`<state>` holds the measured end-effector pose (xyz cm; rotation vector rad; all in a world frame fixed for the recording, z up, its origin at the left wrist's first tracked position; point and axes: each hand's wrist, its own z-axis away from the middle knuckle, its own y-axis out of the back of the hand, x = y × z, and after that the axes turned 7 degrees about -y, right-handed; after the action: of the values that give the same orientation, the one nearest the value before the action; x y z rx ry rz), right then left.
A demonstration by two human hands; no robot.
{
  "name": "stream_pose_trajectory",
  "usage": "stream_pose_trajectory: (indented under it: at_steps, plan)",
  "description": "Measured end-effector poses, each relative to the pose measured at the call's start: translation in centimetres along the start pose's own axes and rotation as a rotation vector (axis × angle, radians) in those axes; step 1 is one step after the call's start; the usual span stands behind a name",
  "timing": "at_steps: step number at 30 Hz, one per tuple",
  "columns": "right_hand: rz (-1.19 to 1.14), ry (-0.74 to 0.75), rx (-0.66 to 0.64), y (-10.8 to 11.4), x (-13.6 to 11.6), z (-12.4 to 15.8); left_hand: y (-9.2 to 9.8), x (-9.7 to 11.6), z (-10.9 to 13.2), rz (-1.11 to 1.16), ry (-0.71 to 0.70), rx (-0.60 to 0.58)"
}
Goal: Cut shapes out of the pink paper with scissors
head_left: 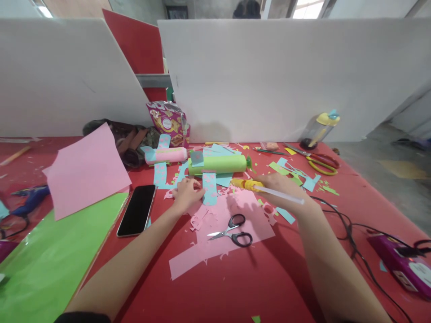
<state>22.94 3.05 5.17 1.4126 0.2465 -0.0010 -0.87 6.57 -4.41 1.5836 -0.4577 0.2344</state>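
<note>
My right hand (279,186) is closed around a yellow hot glue gun (247,184), its nozzle pointing left and a clear glue stick (283,195) sticking out behind. Left of it, a green paper-covered tube (218,165) lies on its side with a spotted light-blue paper wing (209,188) extending toward me. My left hand (186,193) is beside that wing, fingers curled, with a gap between thumb and forefinger; the thumb tip is at the wing's left edge. A smaller pink paper airplane (168,155) lies behind. Black-handled scissors (234,231) rest partly open on pink paper (251,224).
A phone (137,211) lies at left, near pink sheets (89,172) and green paper (67,255). A blue glue gun (32,199) is farther left. At right are large scissors (316,160), a bottle (318,130), black cables (353,237) and a purple power strip (400,262). White boards (286,80) stand behind.
</note>
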Motion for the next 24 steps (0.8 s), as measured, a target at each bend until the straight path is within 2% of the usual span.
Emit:
stream_pose_trajectory:
  at_steps: [3,8,11,16,24]
  plan:
    - [0.009,0.019,0.005,-0.1,0.2,0.0,0.5,0.5,1.4,-0.030,-0.117,0.016]
    - [0.000,0.034,0.003,-0.1,0.2,-0.1,1.1,0.7,3.4,-0.021,-0.449,-0.159]
    - [0.001,0.035,-0.002,-0.1,0.1,-0.2,1.3,0.5,3.8,-0.018,-0.575,-0.239]
    - [0.009,0.049,-0.005,-0.1,0.2,-0.2,1.5,0.8,4.2,-0.094,-0.669,-0.290]
    - [0.041,0.006,-0.026,0.1,-0.2,-0.1,1.6,1.2,4.1,-0.140,-0.661,-0.282]
